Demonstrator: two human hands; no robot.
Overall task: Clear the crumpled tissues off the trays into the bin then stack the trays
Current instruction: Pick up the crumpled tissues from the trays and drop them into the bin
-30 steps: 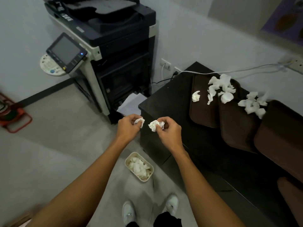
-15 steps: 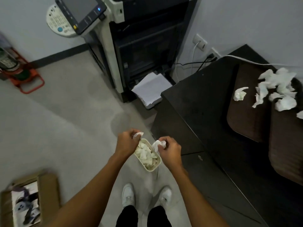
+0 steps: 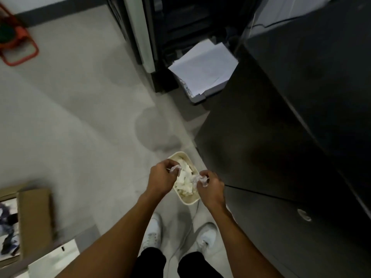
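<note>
Crinkled paper tissues (image 3: pixel 185 178), smooth plastic bin (image 3: pixel 189 201)

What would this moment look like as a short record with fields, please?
left hand: pinches a crumpled tissue over the bin's left edge
right hand: pinches a second tissue over the bin's right side
bin: on the floor beside the dark cabinet, holds many white tissues
trays: not in view
also on the floor: paper stack, cardboard box, the person's white shoes
step: both tissues held, not yet dropped
</note>
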